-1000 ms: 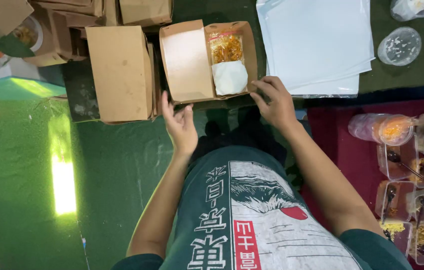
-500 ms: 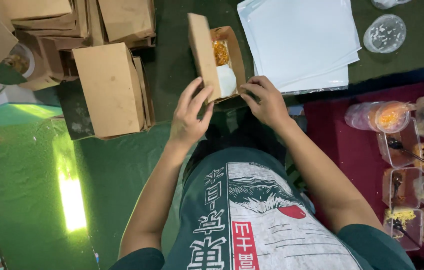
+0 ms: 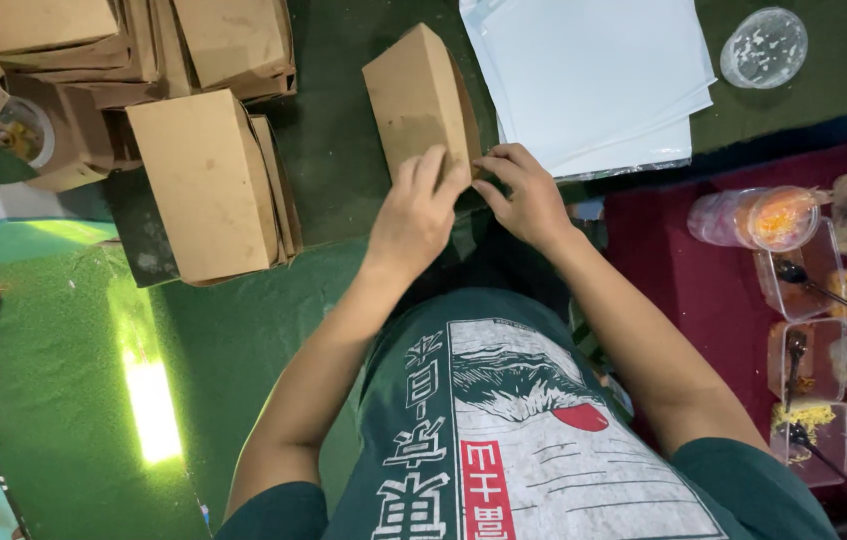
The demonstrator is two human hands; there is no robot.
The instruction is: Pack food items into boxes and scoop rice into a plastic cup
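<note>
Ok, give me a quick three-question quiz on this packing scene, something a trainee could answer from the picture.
1. True or false: the brown cardboard box under the hands has its lid folded down.
2. Which hand lies on the box's lid: A left hand, B right hand?
3. What lies just right of that box?

Key
1. True.
2. A; the right hand pinches its near right edge.
3. A stack of white sheets.

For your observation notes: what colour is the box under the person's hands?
Plain brown cardboard box, seen in the head view.
</note>
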